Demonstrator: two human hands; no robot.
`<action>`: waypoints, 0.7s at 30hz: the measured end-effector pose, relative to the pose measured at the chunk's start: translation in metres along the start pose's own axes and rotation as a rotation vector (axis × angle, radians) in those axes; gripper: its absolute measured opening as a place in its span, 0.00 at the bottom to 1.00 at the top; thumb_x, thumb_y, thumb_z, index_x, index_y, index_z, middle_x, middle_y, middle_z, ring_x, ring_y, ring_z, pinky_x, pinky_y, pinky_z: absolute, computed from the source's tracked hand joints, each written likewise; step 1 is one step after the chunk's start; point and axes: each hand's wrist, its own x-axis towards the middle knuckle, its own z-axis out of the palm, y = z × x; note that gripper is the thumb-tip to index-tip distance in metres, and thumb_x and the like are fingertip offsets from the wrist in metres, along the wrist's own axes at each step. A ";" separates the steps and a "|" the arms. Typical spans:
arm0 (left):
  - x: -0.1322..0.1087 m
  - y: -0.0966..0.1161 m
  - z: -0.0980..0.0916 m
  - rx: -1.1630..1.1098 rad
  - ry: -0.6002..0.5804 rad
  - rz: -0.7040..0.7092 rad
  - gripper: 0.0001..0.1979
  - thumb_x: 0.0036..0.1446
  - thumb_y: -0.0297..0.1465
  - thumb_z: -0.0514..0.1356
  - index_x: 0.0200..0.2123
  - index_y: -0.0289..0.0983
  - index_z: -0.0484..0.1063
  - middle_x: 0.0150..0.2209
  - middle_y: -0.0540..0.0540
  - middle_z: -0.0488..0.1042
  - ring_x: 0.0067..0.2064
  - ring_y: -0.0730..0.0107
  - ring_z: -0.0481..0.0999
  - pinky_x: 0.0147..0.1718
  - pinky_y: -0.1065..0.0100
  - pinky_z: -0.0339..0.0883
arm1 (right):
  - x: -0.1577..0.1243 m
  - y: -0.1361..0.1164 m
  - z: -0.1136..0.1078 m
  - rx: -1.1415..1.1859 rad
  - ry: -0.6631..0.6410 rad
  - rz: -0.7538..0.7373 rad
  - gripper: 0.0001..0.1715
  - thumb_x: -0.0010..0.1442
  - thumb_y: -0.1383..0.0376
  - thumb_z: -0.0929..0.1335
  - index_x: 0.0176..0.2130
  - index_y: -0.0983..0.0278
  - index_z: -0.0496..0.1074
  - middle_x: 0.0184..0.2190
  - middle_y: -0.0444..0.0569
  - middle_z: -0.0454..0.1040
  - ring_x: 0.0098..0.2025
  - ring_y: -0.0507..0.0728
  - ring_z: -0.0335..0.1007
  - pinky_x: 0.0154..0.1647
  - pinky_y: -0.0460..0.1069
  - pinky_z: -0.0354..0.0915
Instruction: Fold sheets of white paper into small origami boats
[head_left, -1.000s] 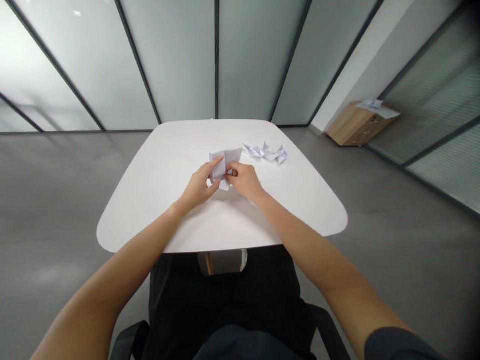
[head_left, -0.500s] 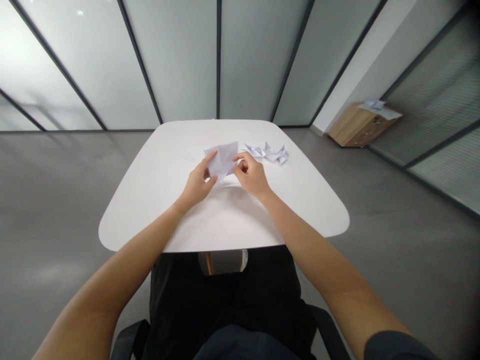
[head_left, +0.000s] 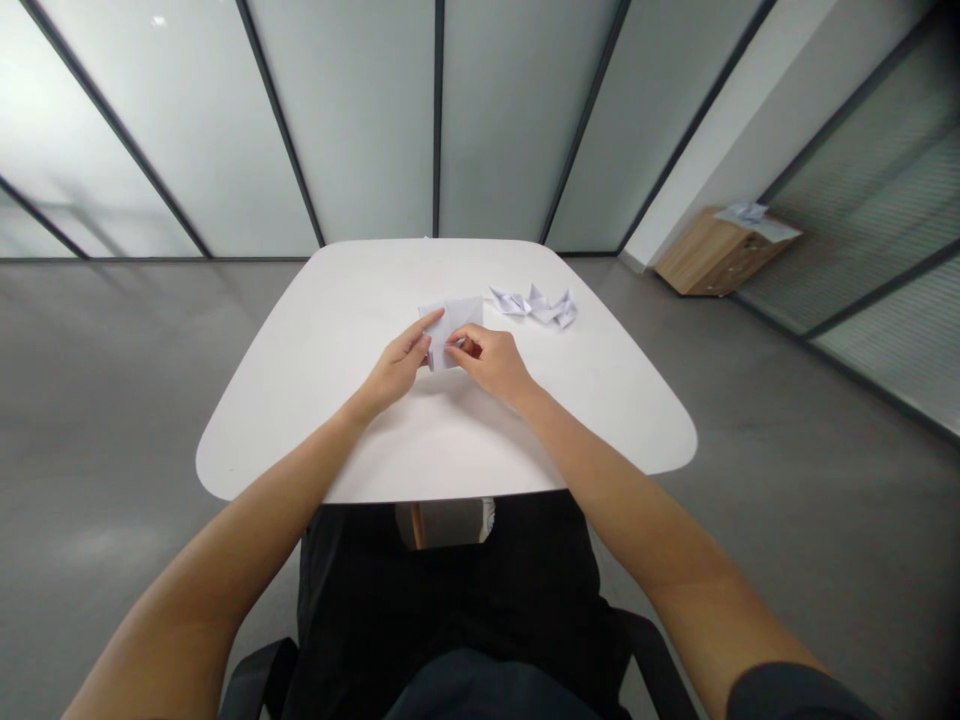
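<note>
A folded sheet of white paper [head_left: 463, 314] with visible creases is held just above the table. My left hand [head_left: 401, 366] grips its left edge, thumb and fingers closed on it. Over the paper's lower right part, my right hand [head_left: 491, 358] is closed in a pinch, fingertips on the paper near its middle. Whether a flap lies between those fingertips is hard to see. To the right of the paper, several small folded white paper shapes [head_left: 534, 304] with pointed ends lie in a row on the table.
The white table [head_left: 300, 400] has rounded corners and its near edge is at my lap. A wooden cabinet [head_left: 705, 250] with papers on top stands on the floor at the right. Frosted glass panels [head_left: 360, 120] line the far side.
The paper has come down slightly and tilted flatter. My right hand has moved left and down, from the paper's right edge to its lower middle. My left hand still holds the left edge.
</note>
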 end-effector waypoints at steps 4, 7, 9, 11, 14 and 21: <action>-0.001 0.002 0.000 0.024 -0.027 0.000 0.34 0.65 0.39 0.67 0.71 0.42 0.65 0.43 0.44 0.78 0.37 0.71 0.75 0.39 0.68 0.73 | -0.001 -0.001 0.002 0.012 0.022 0.021 0.09 0.62 0.61 0.72 0.43 0.59 0.75 0.25 0.39 0.75 0.27 0.53 0.70 0.34 0.48 0.62; -0.001 0.000 -0.001 0.018 0.008 -0.011 0.39 0.60 0.36 0.71 0.72 0.41 0.63 0.41 0.45 0.77 0.35 0.71 0.75 0.36 0.69 0.71 | -0.002 -0.003 0.002 0.019 0.062 0.036 0.10 0.62 0.60 0.71 0.45 0.59 0.73 0.25 0.39 0.74 0.27 0.54 0.69 0.36 0.49 0.63; 0.000 -0.002 -0.002 -0.019 0.060 -0.017 0.40 0.58 0.37 0.72 0.71 0.40 0.64 0.43 0.44 0.78 0.37 0.69 0.76 0.36 0.69 0.72 | -0.001 -0.002 0.001 -0.012 0.160 0.055 0.10 0.62 0.60 0.71 0.44 0.59 0.72 0.25 0.39 0.72 0.28 0.54 0.67 0.38 0.49 0.64; 0.002 -0.004 -0.004 -0.065 0.099 -0.020 0.42 0.56 0.39 0.73 0.71 0.40 0.64 0.47 0.42 0.78 0.42 0.64 0.79 0.40 0.66 0.74 | 0.001 0.002 -0.001 -0.060 0.292 0.092 0.11 0.61 0.59 0.71 0.43 0.60 0.71 0.27 0.40 0.71 0.29 0.54 0.66 0.39 0.50 0.65; 0.003 -0.005 -0.004 -0.107 0.112 -0.024 0.43 0.54 0.42 0.74 0.70 0.42 0.64 0.54 0.39 0.78 0.49 0.58 0.80 0.46 0.62 0.76 | 0.006 0.012 -0.001 -0.005 0.353 0.183 0.17 0.62 0.55 0.72 0.46 0.61 0.69 0.38 0.46 0.74 0.33 0.53 0.69 0.40 0.51 0.69; 0.000 0.003 -0.002 -0.140 0.087 -0.037 0.51 0.53 0.40 0.75 0.75 0.44 0.54 0.57 0.37 0.78 0.51 0.57 0.82 0.50 0.60 0.76 | 0.010 0.019 0.005 0.470 0.121 0.385 0.25 0.63 0.43 0.71 0.34 0.61 0.69 0.30 0.45 0.73 0.32 0.54 0.73 0.30 0.48 0.78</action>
